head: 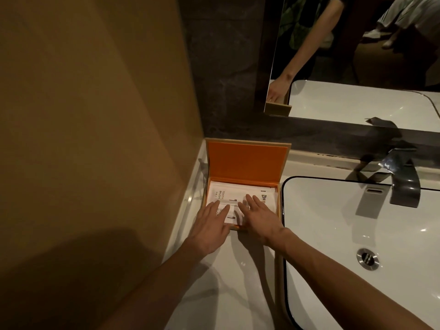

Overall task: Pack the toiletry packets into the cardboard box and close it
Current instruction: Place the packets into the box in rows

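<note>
Cardboard box (pixel 246 163) lid stood open, toiletry packets (pixel 222 195) inside. Your left hand (pixel 210 225) and right hand (pixel 258 216) lay flat on packets at box's 6 o'clock, grip released.

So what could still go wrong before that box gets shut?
The packets look piled up to the rim of the box, so the upright orange lid may not close flat, or could pinch one. The box also sits right beside the sink basin; a packet pushed over that side might slide in.

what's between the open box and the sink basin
Nothing: in the head view the cardboard box sits right beside the basin's dark rim, with only a bare sliver of white counter.
</note>
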Tool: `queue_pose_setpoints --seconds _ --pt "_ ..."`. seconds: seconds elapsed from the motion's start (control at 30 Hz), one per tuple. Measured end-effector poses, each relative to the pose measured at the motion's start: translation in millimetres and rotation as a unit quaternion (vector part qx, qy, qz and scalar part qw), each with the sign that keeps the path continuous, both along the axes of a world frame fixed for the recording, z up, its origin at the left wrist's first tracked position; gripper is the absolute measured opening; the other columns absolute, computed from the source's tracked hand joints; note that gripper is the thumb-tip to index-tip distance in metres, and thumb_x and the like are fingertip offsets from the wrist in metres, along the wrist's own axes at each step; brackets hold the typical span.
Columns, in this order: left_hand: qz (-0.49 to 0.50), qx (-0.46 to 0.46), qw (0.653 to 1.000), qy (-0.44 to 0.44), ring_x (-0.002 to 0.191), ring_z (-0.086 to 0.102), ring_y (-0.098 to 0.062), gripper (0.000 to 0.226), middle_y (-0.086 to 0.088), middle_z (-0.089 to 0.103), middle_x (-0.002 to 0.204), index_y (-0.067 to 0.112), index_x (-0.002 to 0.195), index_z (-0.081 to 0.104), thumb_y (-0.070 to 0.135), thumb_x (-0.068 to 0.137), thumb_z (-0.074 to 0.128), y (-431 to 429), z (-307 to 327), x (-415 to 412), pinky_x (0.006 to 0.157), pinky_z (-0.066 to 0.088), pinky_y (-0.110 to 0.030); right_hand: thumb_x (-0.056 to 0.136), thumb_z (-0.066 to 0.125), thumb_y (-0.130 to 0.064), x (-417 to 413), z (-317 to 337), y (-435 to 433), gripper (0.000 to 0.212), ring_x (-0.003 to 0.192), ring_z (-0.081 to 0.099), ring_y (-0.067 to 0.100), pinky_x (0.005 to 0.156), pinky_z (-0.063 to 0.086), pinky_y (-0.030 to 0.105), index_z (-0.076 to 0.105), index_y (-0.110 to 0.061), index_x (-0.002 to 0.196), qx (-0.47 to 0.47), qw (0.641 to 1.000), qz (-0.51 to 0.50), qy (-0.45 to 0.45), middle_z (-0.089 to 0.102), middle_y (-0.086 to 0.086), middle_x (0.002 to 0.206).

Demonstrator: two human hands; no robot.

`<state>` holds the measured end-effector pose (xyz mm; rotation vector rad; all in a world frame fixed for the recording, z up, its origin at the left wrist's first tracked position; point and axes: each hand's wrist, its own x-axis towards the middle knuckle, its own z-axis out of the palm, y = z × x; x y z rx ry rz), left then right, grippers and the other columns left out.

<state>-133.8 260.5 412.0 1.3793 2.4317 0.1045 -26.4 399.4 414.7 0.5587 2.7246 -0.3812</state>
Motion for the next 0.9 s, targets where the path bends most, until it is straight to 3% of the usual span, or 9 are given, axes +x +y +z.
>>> queue_pose_setpoints --seconds 0.13,0.47,0.7,0.9 --pt "-0.007 0.001 1.0 0.009 0.146 0.014 -0.024 0.054 -0.005 0.017 0.159 0.025 0.15 0.02 0.042 0.1 0.032 -19 0 -4 0.119 0.012 -0.04 0.094 0.057 -0.015 5 2 -14 0.072 0.147 0.005 0.034 0.117 0.017 0.044 0.015 -0.019 0.151 0.001 1.0 0.0 0.007 0.006 0.013 0.161" --pt "0.034 0.026 0.999 -0.02 0.145 0.019 -0.025 0.058 -0.005 0.021 0.158 0.026 0.15 0.021 0.044 0.098 0.038 -50 0 2 0.117 0.02 -0.042 0.095 0.052 -0.021 29 20 -53 0.062 0.146 0.015 0.033 0.116 0.022 0.049 0.021 -0.024 0.149 -0.013 0.998 -0.038 0.046 0.018 0.01 0.159" --pt "0.035 0.032 0.998 -0.044 0.143 0.024 -0.025 0.06 -0.005 0.021 0.158 0.025 0.15 0.023 0.044 0.097 0.044 -54 -13 -3 0.115 0.027 -0.042 0.094 0.055 -0.03 27 42 -45 0.068 0.146 0.011 0.034 0.117 0.021 0.049 0.018 -0.021 0.15 0.019 0.998 -0.028 0.043 0.014 0.011 0.16" --pt "0.125 0.082 0.981 -0.121 0.136 0.036 -0.026 0.061 -0.007 0.03 0.153 0.021 0.148 0.029 0.036 0.094 0.055 -45 -15 -10 0.11 0.036 -0.04 0.095 0.054 -0.029 2 69 -18 0.068 0.147 0.009 0.032 0.116 0.019 0.045 0.017 -0.02 0.151 0.051 0.997 -0.002 0.055 0.011 0.011 0.161"
